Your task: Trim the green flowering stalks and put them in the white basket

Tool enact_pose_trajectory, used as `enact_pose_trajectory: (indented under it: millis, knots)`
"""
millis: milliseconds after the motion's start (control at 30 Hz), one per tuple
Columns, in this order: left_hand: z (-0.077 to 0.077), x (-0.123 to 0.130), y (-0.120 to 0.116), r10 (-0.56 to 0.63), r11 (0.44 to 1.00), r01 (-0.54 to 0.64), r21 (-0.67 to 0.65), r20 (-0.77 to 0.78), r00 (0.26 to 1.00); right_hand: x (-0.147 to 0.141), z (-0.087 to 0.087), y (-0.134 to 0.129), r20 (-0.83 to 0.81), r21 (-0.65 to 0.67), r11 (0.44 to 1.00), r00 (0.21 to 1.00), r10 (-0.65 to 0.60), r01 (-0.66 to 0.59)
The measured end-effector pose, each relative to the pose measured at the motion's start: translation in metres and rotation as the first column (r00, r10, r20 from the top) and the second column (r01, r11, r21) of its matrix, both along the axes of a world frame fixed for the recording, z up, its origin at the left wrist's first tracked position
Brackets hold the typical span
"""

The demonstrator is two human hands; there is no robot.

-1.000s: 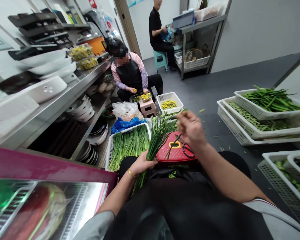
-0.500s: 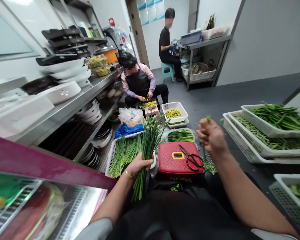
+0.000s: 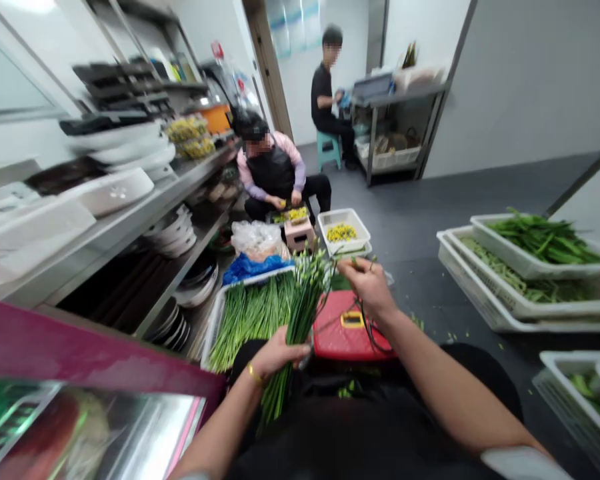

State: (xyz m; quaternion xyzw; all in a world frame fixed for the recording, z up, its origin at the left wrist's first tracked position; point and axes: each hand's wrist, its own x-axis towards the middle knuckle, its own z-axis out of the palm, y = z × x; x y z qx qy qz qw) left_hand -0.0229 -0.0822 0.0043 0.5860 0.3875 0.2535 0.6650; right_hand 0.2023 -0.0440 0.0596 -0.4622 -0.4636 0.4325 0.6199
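My left hand [image 3: 280, 353] is wrapped round an upright, slightly tilted bunch of flowering chives [image 3: 300, 313], with pale buds at the top and stems hanging below my fist. To the right of the buds, my right hand [image 3: 367, 283] is closed in a pinch, small bits of green chive tip [image 3: 356, 262] showing at its fingers. Below that hand, scissors [image 3: 375, 333] lie on a red lidded box [image 3: 333, 337], partly hidden by my wrist. A white basket [image 3: 214, 333] of loose chives [image 3: 253, 310] stands left of the bunch.
Ahead, a person [image 3: 273, 167] sits handling yellow flowers beside a white basket [image 3: 363, 230]; another person [image 3: 327, 100] sits farther back. Stacked white baskets [image 3: 460, 273] of green vegetables stand at right. A steel shelf [image 3: 130, 220] with dishes runs along the left.
My right hand has come left and slightly down, from out at the side to beside the chive buds and over the red box. My left hand keeps its hold. The view has shifted slightly.
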Motion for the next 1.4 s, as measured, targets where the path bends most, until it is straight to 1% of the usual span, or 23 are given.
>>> enact_pose_trajectory:
  millis: [67,100,200,300,367,433,500,567,700,767,833,900,967,1033,1100,1133,1167,1200,1233,1267,1300,1367,1400]
  knots:
    - [-0.007,-0.003,0.002,-0.023,1.000,0.023,-0.003,0.031,0.999,-0.002,0.000,-0.001,0.010,0.033,0.999,1.000,-0.005,0.005]
    - [-0.011,-0.005,0.005,-0.011,1.000,0.011,-0.006,0.040,0.999,-0.003,-0.001,0.001,-0.003,0.034,0.999,1.000,-0.001,0.001]
    - [-0.018,-0.007,0.014,-0.005,0.999,0.008,-0.032,0.099,0.995,0.003,-0.006,0.008,-0.117,-0.018,1.000,0.993,0.017,-0.019]
    - [-0.012,-0.009,0.012,0.015,0.998,-0.008,-0.056,0.132,0.991,0.019,-0.005,0.005,-0.304,-0.056,0.998,0.953,0.004,-0.022]
    - [-0.008,-0.010,0.009,0.020,0.996,-0.005,-0.093,0.158,0.987,0.029,-0.004,0.003,-0.376,-0.062,0.994,0.925,0.059,-0.089]
    - [-0.007,-0.011,0.008,0.002,0.990,0.026,-0.141,0.189,0.982,0.033,-0.005,0.005,-0.379,-0.087,0.980,0.916,0.132,-0.177]
    - [-0.009,-0.012,0.009,-0.030,0.983,0.070,-0.172,0.224,0.974,0.028,-0.007,0.008,-0.368,-0.138,0.967,0.917,0.152,-0.216]
    - [-0.012,-0.011,0.009,-0.069,0.977,0.116,-0.176,0.252,0.965,0.019,-0.007,0.012,-0.379,-0.161,0.963,0.914,0.142,-0.217]
    - [-0.019,-0.010,0.008,-0.150,0.965,0.195,-0.174,0.245,0.958,0.002,0.000,0.018,-0.409,-0.111,0.971,0.900,0.150,-0.212]
    - [-0.021,-0.009,0.008,-0.175,0.958,0.218,-0.187,0.224,0.959,-0.002,0.006,0.019,-0.413,-0.053,0.987,0.904,0.114,-0.149]
    - [-0.022,-0.009,0.009,-0.194,0.952,0.236,-0.194,0.214,0.957,0.001,0.014,0.019,-0.419,0.001,0.998,0.906,0.055,-0.060]
    - [-0.020,-0.011,0.009,-0.220,0.947,0.258,-0.192,0.202,0.954,0.015,0.025,0.020,-0.440,0.045,0.998,0.898,-0.019,0.043]
    - [-0.016,-0.015,0.010,-0.252,0.941,0.282,-0.188,0.168,0.953,0.043,0.042,0.021,-0.484,0.096,0.980,0.868,-0.107,0.174]
    - [-0.013,-0.020,0.011,-0.280,0.935,0.300,-0.192,0.124,0.952,0.084,0.062,0.021,-0.544,0.156,0.923,0.810,-0.218,0.352]
    - [-0.011,-0.026,0.011,-0.290,0.931,0.304,-0.202,0.098,0.952,0.131,0.081,0.020,-0.620,0.194,0.810,0.709,-0.335,0.553]
    - [-0.011,-0.029,0.011,-0.281,0.932,0.296,-0.208,0.100,0.955,0.152,0.088,0.018,-0.659,0.192,0.752,0.651,-0.377,0.630]
    - [-0.011,-0.031,0.010,-0.263,0.936,0.282,-0.213,0.112,0.958,0.171,0.092,0.016,-0.692,0.176,0.706,0.596,-0.407,0.686]
    - [-0.011,-0.033,0.010,-0.242,0.939,0.266,-0.216,0.130,0.961,0.184,0.094,0.015,-0.705,0.155,0.691,0.569,-0.423,0.706]
    - [-0.011,-0.034,0.010,-0.224,0.943,0.254,-0.217,0.152,0.963,0.190,0.093,0.013,-0.700,0.135,0.702,0.569,-0.431,0.699]
    - [-0.011,-0.034,0.010,-0.211,0.945,0.247,-0.215,0.175,0.962,0.190,0.089,0.013,-0.680,0.122,0.740,0.599,-0.423,0.662]
    - [-0.011,-0.033,0.010,-0.205,0.946,0.246,-0.212,0.196,0.959,0.182,0.082,0.012,-0.640,0.121,0.809,0.668,-0.379,0.575]
    - [-0.010,-0.030,0.011,-0.215,0.943,0.261,-0.208,0.219,0.952,0.147,0.064,0.012,-0.535,0.125,0.942,0.820,-0.201,0.312]
    - [-0.009,-0.028,0.012,-0.224,0.940,0.271,-0.208,0.225,0.948,0.123,0.055,0.013,-0.480,0.118,0.983,0.875,-0.066,0.139]
